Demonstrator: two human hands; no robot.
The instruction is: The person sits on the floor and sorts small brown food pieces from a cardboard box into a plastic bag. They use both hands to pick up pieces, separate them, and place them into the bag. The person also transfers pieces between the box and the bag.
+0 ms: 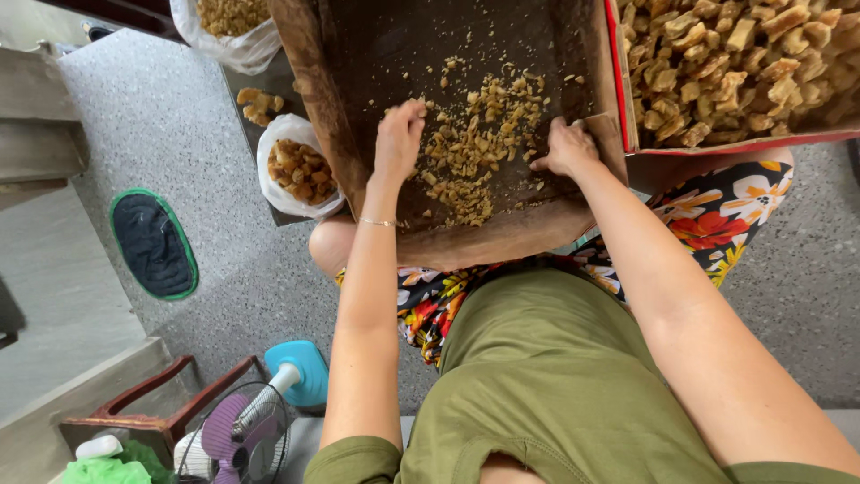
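A large brown cardboard tray (358, 108) rests on my knees, stained dark inside. A heap of small golden-brown crumbs and bits (475, 134) lies in its middle. My left hand (399, 134) is curled, fingers down, at the left edge of the heap, touching the bits. My right hand (564, 148) sits at the heap's right edge near the tray's right wall, fingers bent and pressed on the tray floor. Whether either hand holds bits cannot be seen.
A red-rimmed box (717, 148) full of larger golden chunks stands at the upper right. White plastic bags (273, 170) of similar pieces lie on the speckled floor at left. A dark oval mat (152, 242), a small fan (246, 435) and a wooden stool (134, 412) are lower left.
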